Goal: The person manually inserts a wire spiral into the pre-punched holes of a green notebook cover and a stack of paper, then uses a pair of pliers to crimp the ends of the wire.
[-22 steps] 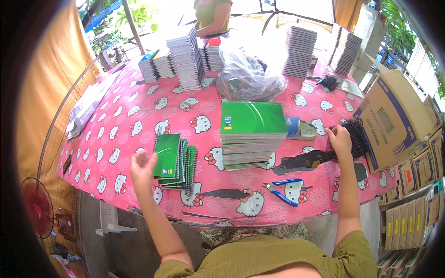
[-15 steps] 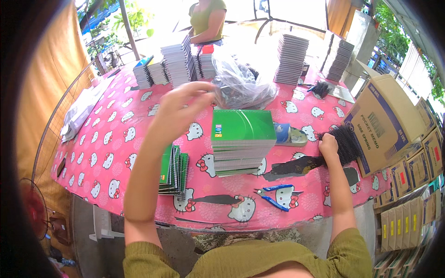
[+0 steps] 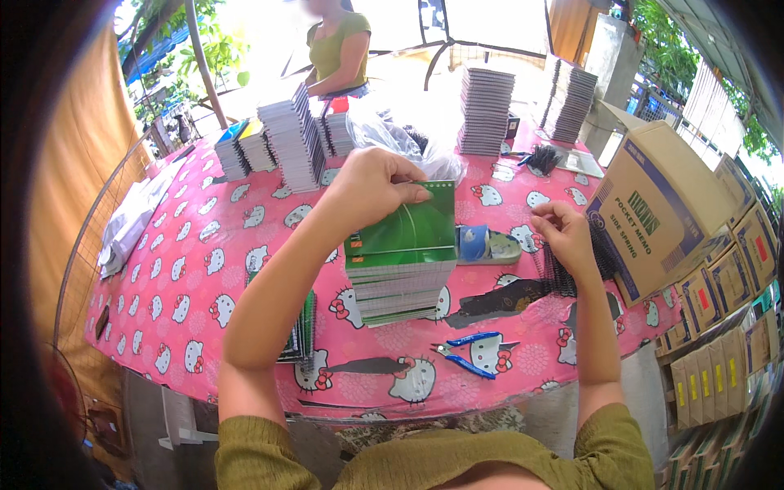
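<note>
A tall stack of green-covered notepads [image 3: 400, 245] with punched holes along the top edge stands in the middle of the table. My left hand [image 3: 377, 186] is closed at the far edge of the top notepad, its thumb on the cover and its fingers over the punched edge. My right hand [image 3: 567, 235] is raised just above a pile of black spiral binding coils [image 3: 557, 273], fingertips pinched together; whatever lies between them is too small to make out. Green notepads with spirals fitted [image 3: 304, 331] lie left of the stack, partly behind my left forearm.
Blue-handled cutting pliers [image 3: 472, 355] lie near the front edge. A blue slipper [image 3: 487, 245] sits right of the stack, an open cardboard box [image 3: 653, 208] farther right. Stacks of bound notebooks [image 3: 291, 143] and a clear plastic bag [image 3: 384, 135] stand behind. A person [image 3: 341, 49] is across the table.
My left hand has come down and right onto the top notepad's far edge. My right hand has lifted off the coil pile, fingers pinched. The whole view has shifted slightly.
</note>
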The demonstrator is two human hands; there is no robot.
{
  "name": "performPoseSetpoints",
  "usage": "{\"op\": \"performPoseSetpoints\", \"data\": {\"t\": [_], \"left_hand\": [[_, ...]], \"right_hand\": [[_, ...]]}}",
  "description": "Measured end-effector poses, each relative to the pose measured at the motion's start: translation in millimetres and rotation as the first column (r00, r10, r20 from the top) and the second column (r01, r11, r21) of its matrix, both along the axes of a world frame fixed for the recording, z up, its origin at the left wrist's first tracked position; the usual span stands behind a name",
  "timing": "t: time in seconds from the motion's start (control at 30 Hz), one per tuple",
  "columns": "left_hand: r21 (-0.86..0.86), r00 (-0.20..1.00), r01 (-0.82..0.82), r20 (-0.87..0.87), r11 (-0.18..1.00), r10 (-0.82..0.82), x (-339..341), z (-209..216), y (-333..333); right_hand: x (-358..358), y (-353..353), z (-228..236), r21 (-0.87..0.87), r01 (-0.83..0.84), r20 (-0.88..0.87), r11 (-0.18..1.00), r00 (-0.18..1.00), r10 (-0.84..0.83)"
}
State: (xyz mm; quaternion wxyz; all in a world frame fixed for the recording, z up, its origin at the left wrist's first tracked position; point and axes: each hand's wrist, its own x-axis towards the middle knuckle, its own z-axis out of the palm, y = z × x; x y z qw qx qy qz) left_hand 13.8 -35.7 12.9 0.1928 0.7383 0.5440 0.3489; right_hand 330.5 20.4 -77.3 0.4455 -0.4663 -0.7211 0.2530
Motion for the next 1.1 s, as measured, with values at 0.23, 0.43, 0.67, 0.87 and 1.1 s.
{"op": "performPoseSetpoints", "data": {"t": [0.23, 0.43, 0.67, 0.87, 1.1], "left_hand": [[0.332, 0.992, 0.079, -0.12, 0.94, -0.041, 10.6, -1.4, -27.7], [0.225, 1.0, 0.026, -0.009, 0.974, -0.025, 13.1, 1.2, -24.5], [0.242, 0.997, -0.06, -0.039, 0.968, 0.072, 17.4, -1.4, -29.4], [0.591, 0.942, -0.24, -0.051, 0.77, 0.333, 29.6, -28.3, -34.3], [0.538, 0.944, -0.304, 0.06, 0.786, 0.325, 35.7, -37.2, -38.6]], "right_hand": [[-67.8, -40.3, 53.2, 0.299, -0.259, -0.04, 0.918, 0.958, 0.283], [-79.9, -31.8, 65.0, 0.338, -0.182, 0.044, 0.923, 0.983, 0.177], [-80.6, -27.4, 81.7, -0.075, -0.526, -0.051, 0.847, 0.851, 0.523], [-85.3, -28.4, 82.0, 0.279, -0.45, 0.302, 0.848, 0.88, 0.367], [-94.4, -38.8, 83.4, 0.221, -0.387, 0.226, 0.895, 0.913, 0.338]]}}
